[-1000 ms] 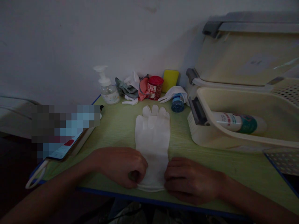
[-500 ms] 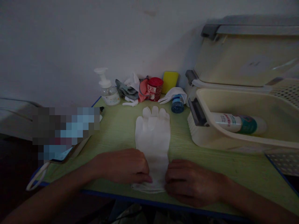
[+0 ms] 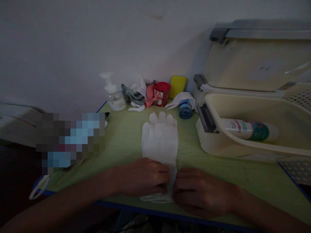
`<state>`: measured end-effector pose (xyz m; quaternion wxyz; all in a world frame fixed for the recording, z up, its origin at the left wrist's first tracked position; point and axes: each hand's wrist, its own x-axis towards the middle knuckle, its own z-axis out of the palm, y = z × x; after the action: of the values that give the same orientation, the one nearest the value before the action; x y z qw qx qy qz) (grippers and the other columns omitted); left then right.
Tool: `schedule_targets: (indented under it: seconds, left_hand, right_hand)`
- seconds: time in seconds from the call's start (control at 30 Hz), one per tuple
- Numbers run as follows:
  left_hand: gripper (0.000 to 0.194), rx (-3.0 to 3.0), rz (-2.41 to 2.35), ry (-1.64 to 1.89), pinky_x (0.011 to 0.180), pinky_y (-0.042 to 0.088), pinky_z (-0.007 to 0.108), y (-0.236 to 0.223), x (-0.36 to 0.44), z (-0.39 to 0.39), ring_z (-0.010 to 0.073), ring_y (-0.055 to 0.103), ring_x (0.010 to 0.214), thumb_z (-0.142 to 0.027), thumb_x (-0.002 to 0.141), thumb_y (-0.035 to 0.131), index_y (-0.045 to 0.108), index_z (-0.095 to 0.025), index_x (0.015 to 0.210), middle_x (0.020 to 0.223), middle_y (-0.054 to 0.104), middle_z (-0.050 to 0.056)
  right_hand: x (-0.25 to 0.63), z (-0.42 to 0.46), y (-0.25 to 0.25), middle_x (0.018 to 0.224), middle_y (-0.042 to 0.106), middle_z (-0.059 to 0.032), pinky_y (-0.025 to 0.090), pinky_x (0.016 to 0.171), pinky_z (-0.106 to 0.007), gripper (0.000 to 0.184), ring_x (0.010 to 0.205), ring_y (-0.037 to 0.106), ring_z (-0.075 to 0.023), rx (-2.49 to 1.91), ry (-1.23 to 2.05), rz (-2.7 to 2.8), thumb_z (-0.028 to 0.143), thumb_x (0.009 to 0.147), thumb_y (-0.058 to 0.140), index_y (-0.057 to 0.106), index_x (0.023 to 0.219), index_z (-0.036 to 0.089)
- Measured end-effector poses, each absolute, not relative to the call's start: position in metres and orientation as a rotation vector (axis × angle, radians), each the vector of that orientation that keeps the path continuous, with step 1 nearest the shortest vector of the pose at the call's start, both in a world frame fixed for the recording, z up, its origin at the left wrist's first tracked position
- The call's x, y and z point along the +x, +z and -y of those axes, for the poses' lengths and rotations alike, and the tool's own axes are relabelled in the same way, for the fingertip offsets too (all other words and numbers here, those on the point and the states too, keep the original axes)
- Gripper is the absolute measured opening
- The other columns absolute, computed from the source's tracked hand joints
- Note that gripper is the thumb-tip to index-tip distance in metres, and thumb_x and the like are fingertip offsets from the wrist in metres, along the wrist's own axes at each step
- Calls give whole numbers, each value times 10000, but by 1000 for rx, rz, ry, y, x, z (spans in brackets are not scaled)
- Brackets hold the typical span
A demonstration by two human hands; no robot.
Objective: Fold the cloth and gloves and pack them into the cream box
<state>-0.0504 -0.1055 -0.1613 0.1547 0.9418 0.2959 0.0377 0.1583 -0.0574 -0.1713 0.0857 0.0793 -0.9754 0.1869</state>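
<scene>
A white glove lies flat on the green table, fingers pointing away from me. My left hand rests on the glove's cuff near the front edge, fingers curled and pressing down on it. My right hand lies beside it at the cuff's right side, fingers bent and touching the glove's edge. The two hands almost meet over the cuff.
At the back stand a pump bottle, crumpled cloths, a red can, a yellow sponge, a blue-capped bottle. A cream bin at right holds a spray bottle. A face mask lies at left.
My left hand has slid rightward across the glove's cuff toward my right hand. The cuff has bunched slightly at the table's front edge.
</scene>
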Motion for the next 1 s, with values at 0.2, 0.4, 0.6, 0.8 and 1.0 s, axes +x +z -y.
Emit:
schedule_targets:
  seconds: [0.2,0.4,0.6,0.8,1.0]
  left_hand:
    - [178,2692,-748,350,729,441,226,-161,-44,104,136,563,810,-190,905,482,625,-128,820,869,631,43]
    - [160,2621,-743,290,882,420,216,-165,-46,107,150,519,963,-259,848,588,595,-118,924,1020,583,69]
    - [180,2753,-766,240,906,400,278,-173,-45,112,174,496,983,-294,887,514,547,-161,1004,1047,567,59]
    - [198,2783,-784,170,865,388,274,-167,-45,115,173,501,956,-273,879,526,524,-197,1062,1076,548,42]
    - [207,2766,-779,129,863,374,280,-164,-43,114,178,491,964,-268,902,485,497,-195,1095,1084,535,33]
  right_hand:
    - [159,61,-169,704,593,-30,403,625,-252,243,634,470,-140,188,434,2905,101,858,423,628,731,137]
    - [159,60,-173,693,576,-11,393,609,-249,237,624,466,-133,204,403,2885,127,861,441,583,676,170]
    - [163,59,-174,681,581,-34,406,598,-274,188,632,501,-143,167,633,2717,149,843,410,559,731,171]
    - [156,44,-175,790,575,-60,458,649,-280,120,737,536,-163,-546,637,2444,87,846,436,526,858,164]
    - [133,7,-184,963,566,-100,470,795,-357,218,926,551,-205,-875,490,2394,65,821,403,506,991,154]
